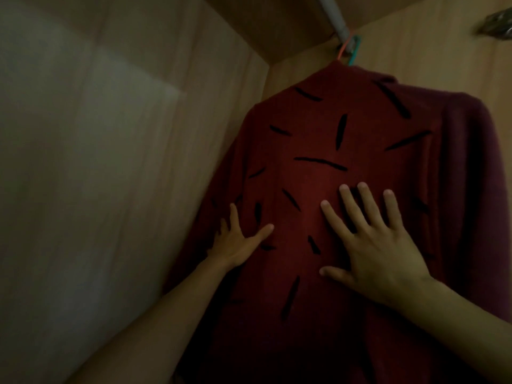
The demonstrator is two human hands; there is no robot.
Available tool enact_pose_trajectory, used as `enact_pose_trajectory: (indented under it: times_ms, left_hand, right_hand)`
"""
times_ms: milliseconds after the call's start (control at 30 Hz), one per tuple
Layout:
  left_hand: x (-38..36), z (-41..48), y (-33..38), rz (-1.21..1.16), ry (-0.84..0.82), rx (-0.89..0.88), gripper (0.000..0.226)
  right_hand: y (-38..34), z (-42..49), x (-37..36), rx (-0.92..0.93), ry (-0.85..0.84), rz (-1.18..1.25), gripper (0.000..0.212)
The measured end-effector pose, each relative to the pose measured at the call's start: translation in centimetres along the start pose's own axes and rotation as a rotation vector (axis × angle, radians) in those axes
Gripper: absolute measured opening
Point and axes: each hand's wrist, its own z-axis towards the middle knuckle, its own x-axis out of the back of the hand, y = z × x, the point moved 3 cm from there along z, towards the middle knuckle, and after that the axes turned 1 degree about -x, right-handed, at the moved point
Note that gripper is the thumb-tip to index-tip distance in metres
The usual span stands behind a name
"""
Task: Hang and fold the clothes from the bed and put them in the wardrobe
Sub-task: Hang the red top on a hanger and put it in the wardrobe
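Note:
A dark red garment with black dash marks (332,176) hangs inside the wardrobe from an orange hanger hook (344,49) on the grey rail (333,15). A teal hanger hook (356,49) sits right behind it, and a plain maroon garment (476,167) hangs behind to the right. My left hand (235,242) lies flat on the red garment's left edge with its fingers spread. My right hand (379,245) presses flat on the garment's front, fingers straight and spread.
The wardrobe's pale wooden side wall (97,162) fills the left. Its back wall (415,45) and top panel (263,18) close the space above. A blurred dark object (496,27) sits at the upper right.

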Motion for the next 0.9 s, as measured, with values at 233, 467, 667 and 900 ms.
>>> enact_pose_trajectory:
  times_ms: [233, 467, 667, 900]
  left_hand:
    - [-2.4, -5.4, 0.7, 0.096, 0.157, -0.052, 0.114]
    - [-5.6, -9.6, -0.6, 0.316, 0.055, 0.093, 0.122]
    - [-6.1, -11.6, -1.4, 0.378, -0.040, 0.091, 0.110]
    - [-4.9, -18.0, -4.2, 0.455, 0.100, -0.093, 0.095]
  right_hand:
    - [-4.3, -1.3, 2.1, 0.247, 0.062, 0.101, 0.092]
    - [-3.5, -5.3, -0.3, 0.214, -0.210, -0.058, 0.085]
    - [-3.0, -6.9, 0.7, 0.194, -0.261, -0.019, 0.084]
    - [-7.4, -11.2, 1.1, 0.223, -0.126, 0.304, 0.081]
